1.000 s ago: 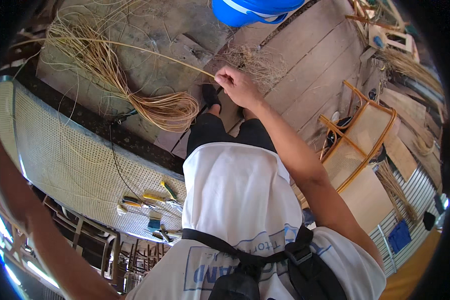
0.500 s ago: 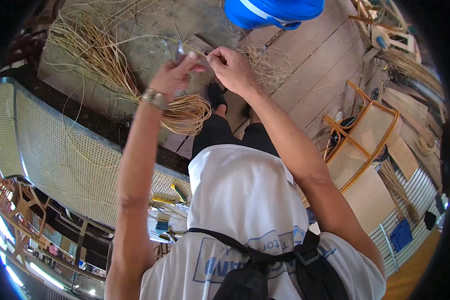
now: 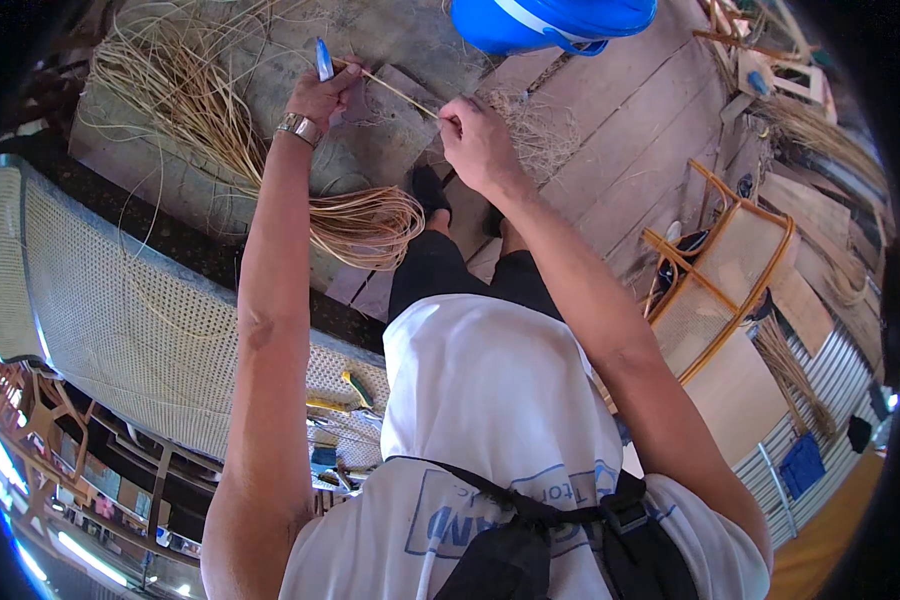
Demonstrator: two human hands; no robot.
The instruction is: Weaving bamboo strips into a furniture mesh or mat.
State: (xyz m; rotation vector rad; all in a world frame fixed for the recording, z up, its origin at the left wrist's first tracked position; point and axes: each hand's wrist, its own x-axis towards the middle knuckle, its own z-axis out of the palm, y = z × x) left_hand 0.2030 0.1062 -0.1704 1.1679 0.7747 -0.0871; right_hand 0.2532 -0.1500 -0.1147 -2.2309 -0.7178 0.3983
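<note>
Brown plank floor [image 3: 620, 135] below; our right hand [image 3: 478, 142] pinches a thin tan cane strand [image 3: 400, 94], left hand [image 3: 317, 100] grips a slim blue tool [image 3: 324, 60].

Thin tan cane strip [image 3: 402, 95] between left hand [image 3: 322, 98] and right hand [image 3: 478, 142]; looped tan cane bundle [image 3: 210, 125] left, round blue plastic bucket [image 3: 550, 22] ahead-right.
</note>
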